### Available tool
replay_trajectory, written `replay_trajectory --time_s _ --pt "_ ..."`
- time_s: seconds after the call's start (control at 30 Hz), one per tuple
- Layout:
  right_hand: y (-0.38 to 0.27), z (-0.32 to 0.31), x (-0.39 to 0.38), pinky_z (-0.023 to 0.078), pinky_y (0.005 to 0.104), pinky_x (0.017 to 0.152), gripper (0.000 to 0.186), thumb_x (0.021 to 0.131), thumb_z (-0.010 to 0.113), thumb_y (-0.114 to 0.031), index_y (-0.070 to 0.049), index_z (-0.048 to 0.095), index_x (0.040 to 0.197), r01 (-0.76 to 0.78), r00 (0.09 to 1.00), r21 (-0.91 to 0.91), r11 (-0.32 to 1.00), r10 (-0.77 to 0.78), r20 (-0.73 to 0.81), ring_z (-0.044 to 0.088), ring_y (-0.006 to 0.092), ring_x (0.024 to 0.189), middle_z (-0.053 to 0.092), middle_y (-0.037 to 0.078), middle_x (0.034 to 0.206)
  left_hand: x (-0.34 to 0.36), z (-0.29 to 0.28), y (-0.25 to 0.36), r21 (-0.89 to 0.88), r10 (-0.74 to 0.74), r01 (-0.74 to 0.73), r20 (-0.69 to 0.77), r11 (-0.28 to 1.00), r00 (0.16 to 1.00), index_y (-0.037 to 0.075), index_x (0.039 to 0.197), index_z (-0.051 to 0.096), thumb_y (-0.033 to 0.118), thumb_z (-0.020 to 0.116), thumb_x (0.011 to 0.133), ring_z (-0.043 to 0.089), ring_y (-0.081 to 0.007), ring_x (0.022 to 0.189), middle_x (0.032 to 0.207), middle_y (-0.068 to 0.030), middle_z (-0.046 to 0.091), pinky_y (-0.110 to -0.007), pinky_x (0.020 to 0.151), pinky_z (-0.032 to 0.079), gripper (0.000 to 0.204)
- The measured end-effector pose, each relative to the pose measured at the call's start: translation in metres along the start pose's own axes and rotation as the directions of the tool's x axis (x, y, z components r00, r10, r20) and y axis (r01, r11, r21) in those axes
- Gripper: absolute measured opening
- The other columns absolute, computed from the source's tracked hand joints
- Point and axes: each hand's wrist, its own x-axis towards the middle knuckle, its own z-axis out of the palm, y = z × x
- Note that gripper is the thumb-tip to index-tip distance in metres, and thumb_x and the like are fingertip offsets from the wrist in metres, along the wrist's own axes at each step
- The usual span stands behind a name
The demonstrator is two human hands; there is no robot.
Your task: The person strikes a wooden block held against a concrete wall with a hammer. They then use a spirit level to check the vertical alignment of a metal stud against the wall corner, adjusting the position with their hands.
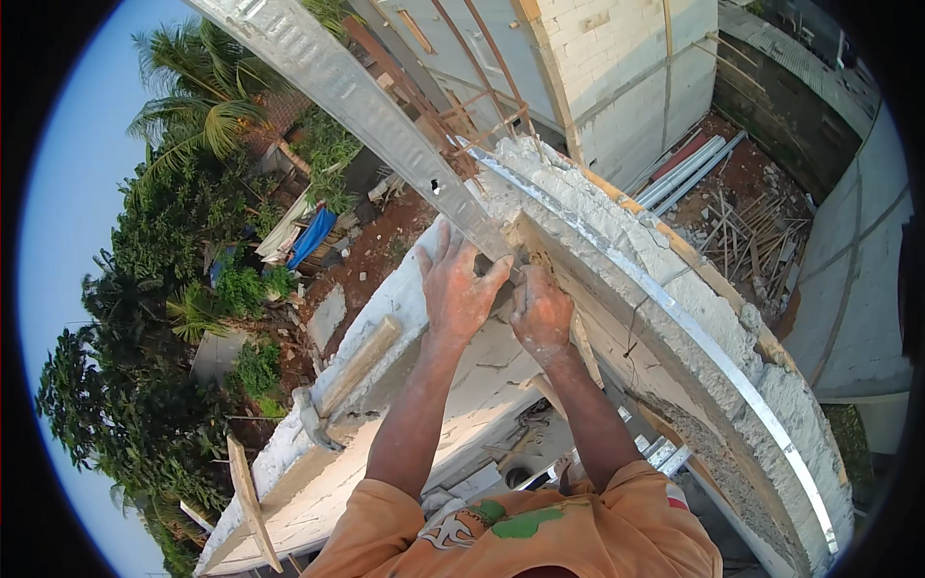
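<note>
A long galvanised metal channel [371,125] with slotted dents slants down from the upper left to the corner where two rough concrete wall tops meet. At its lower end my left hand [458,294] grips it, fingers along the left edge and thumb across toward the right. Close beside, my right hand [541,313] is closed, its fingers curled at the channel's end; whatever they pinch is hidden. On the left wall top [275,462] lie a claw hammer [313,422] and a short wooden block [358,366], both nearer to me than my hands.
A thin shiny metal strip [674,313] runs along the curved-looking right wall top [800,424]. Far below on the right lie pipes [689,173] and scrap timber [747,236]. Trees [145,318] and bare soil [376,241] lie below on the left. A wooden plank [249,496] leans against the left wall.
</note>
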Motion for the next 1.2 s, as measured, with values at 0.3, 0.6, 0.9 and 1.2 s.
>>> replay_trajectory --time_s 0.3,0.6,0.9,1.2 --pt "-0.007 0.004 0.002 0.052 0.0527 0.062 0.023 0.084 0.065 -0.013 -0.008 0.051 0.102 -0.017 0.999 -0.023 1.000 0.018 0.032 0.066 0.0414 0.074 0.064 0.018 0.090 -0.028 -0.001 -0.011 -0.032 0.320 -0.373 -0.448 0.927 0.835 0.003 0.114 0.062 0.011 0.080 0.076 0.058 -0.0407 0.112 0.120 -0.0197 0.061 -0.053 0.104 0.042 0.043" --pt "0.003 0.004 0.003 0.052 0.0535 0.065 0.022 0.084 0.066 -0.015 -0.006 0.054 0.101 -0.002 1.000 -0.094 0.996 0.002 0.003 0.067 0.0418 0.077 0.065 0.021 0.091 -0.035 0.005 -0.016 0.340 0.463 -0.392 -0.158 0.855 0.872 0.025 0.129 0.064 0.020 0.075 0.078 0.040 -0.0449 0.133 0.139 -0.0216 0.046 -0.061 0.111 0.031 0.052" --pt "-0.019 -0.002 0.001 0.049 0.0560 0.071 0.024 0.084 0.062 -0.010 -0.005 0.049 0.103 -0.122 0.989 -0.048 0.991 0.125 0.082 0.065 0.0466 0.084 0.066 0.025 0.087 -0.022 0.012 -0.025 0.295 0.345 -0.357 0.095 0.886 0.934 0.024 0.122 0.069 0.026 0.069 0.086 0.035 -0.0415 0.141 0.141 -0.0255 0.048 -0.069 0.113 0.018 0.035" --pt "-0.010 0.010 -0.006 0.051 0.0534 0.064 0.016 0.091 0.059 -0.015 -0.009 0.051 0.104 -0.101 0.995 0.006 0.995 0.101 -0.015 0.067 0.0420 0.076 0.067 0.019 0.091 -0.016 -0.002 -0.016 -0.088 0.305 -0.306 -0.031 0.948 0.952 0.018 0.133 0.060 0.019 0.064 0.093 0.045 -0.0354 0.136 0.139 -0.0142 0.057 -0.061 0.114 0.023 0.041"
